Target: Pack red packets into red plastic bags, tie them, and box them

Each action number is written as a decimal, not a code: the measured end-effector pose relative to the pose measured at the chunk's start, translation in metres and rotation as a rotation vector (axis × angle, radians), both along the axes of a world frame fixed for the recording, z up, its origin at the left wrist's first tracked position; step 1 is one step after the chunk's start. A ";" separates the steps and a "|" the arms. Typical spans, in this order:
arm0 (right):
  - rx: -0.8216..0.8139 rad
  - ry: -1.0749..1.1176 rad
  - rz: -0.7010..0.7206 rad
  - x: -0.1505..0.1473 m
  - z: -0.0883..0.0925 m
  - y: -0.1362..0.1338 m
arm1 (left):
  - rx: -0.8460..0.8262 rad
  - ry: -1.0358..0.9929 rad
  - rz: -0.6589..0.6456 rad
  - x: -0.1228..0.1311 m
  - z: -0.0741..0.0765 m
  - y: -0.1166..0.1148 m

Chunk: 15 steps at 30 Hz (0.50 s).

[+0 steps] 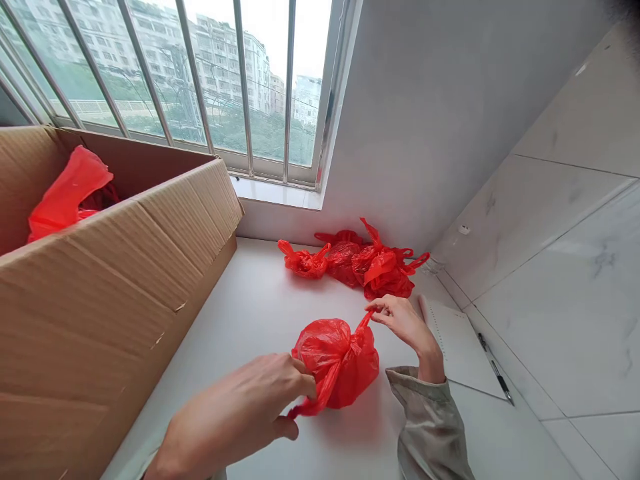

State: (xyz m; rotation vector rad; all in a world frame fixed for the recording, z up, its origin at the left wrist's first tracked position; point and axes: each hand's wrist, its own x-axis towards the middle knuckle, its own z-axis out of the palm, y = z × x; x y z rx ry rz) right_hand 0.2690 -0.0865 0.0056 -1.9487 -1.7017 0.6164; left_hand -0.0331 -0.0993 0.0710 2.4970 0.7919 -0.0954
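A stuffed red plastic bag (335,357) sits on the white counter (250,313) in front of me. My left hand (240,413) pinches one of its handle ends at the near left. My right hand (403,320) pinches the other handle end at the far right, so the two ends are drawn apart across the bag's top. A pile of tied red bags (365,263) lies further back against the wall.
A large open cardboard box (100,293) fills the left side, with another red bag (65,190) inside. A white notepad (463,347) and a pen (497,370) lie at the right by the tiled wall. A barred window (200,87) is behind.
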 end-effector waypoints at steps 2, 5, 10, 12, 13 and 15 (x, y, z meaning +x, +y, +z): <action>0.077 -0.066 -0.020 -0.003 0.011 -0.010 | -0.020 -0.026 0.052 -0.011 -0.003 -0.001; 0.128 -0.058 0.037 -0.015 0.037 -0.029 | 0.042 -0.103 0.161 -0.032 -0.015 0.003; 0.001 -0.025 0.399 -0.058 0.049 -0.051 | 0.126 -0.172 0.192 -0.050 -0.023 0.009; 0.047 -0.130 0.493 -0.083 0.025 -0.057 | 0.127 -0.147 0.225 -0.049 -0.012 0.004; 0.106 -0.210 0.505 -0.096 0.008 -0.060 | 0.121 -0.124 0.245 -0.048 -0.004 0.000; 0.262 -0.363 0.532 -0.117 -0.028 -0.067 | 0.098 -0.082 0.282 -0.045 0.008 -0.008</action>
